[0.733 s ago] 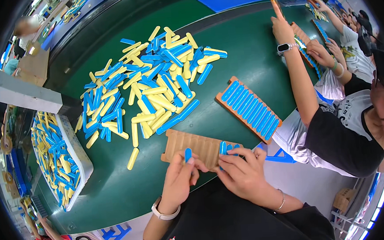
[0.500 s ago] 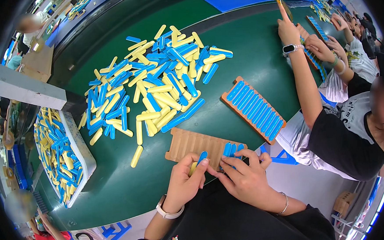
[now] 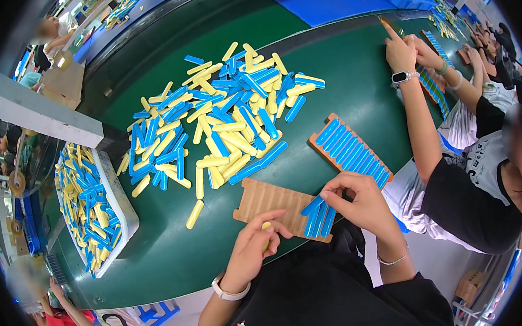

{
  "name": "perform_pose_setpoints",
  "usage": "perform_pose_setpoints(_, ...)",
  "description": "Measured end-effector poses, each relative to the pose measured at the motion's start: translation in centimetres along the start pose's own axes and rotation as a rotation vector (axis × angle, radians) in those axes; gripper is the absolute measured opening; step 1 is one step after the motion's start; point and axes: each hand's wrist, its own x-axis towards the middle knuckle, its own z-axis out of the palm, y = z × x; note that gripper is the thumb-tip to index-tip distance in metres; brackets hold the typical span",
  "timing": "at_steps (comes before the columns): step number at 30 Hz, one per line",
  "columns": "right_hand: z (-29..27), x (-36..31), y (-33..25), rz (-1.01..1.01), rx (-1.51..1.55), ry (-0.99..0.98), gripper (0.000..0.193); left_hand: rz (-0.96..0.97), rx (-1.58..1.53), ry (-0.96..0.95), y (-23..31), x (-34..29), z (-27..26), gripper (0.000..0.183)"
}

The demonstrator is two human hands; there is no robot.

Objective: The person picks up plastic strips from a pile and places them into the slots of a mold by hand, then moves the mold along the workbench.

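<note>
Thumb and fingertip of my right hand (image 3: 362, 200) are clamped together on one end of a blue strip (image 3: 311, 207), which sticks out leftward and a little toward me from the pinch, over the right part of a brown tray (image 3: 267, 197); its long axis slants flatter than the grooves, at an angle to the few seated strips (image 3: 318, 221) instead of lying along them; whether it touches them I cannot tell; those lie side by side at the tray's right end, just below the pinch, lengths running from the tray's far side toward me; the free end of the held strip points over the grooves just left of that group; my right hand is the nearer one to this spot, while my left hand (image 3: 251, 247) sits curled at the tray's near left side, fingers closed round a yellow strip (image 3: 266, 226) that shows only in part; the tray lies at the near edge of the green counter (image 3: 164, 240), its length running left to right, right end nearer me; just beyond my right hand is a second tray (image 3: 314, 140) lined with blue strips; ahead, to the left, spreads a loose pile (image 3: 234, 142) of both colours; farther left stands a white bin (image 3: 127, 216) of the same.
</note>
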Motion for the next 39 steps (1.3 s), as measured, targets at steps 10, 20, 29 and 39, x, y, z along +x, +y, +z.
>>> perform_pose_setpoints(10, 1.7, -0.1, -1.2, -0.105, -0.321, -0.093, 0.018, -0.099, 0.160, 0.012, 1.2, -0.5, 1.4, 0.048)
perform_pose_setpoints(20, 3.3, -1.8, -2.1, -0.108, 0.362, -0.374, 0.027, 0.059, 0.219, -0.018, -0.6, -0.6, 1.9, 0.035)
perform_pose_setpoints(29, 3.3, -1.2, -2.9, -0.284, 0.067, 0.249, 0.010, 0.066, 0.031, 0.182, -0.2, -0.4, 0.4, 0.043)
perform_pose_setpoints(39, 6.9, -5.5, -2.2, -0.542, -0.643, 0.191, 0.027, 0.243, -0.202, 0.289, 0.4, -1.4, -0.8, 0.034)
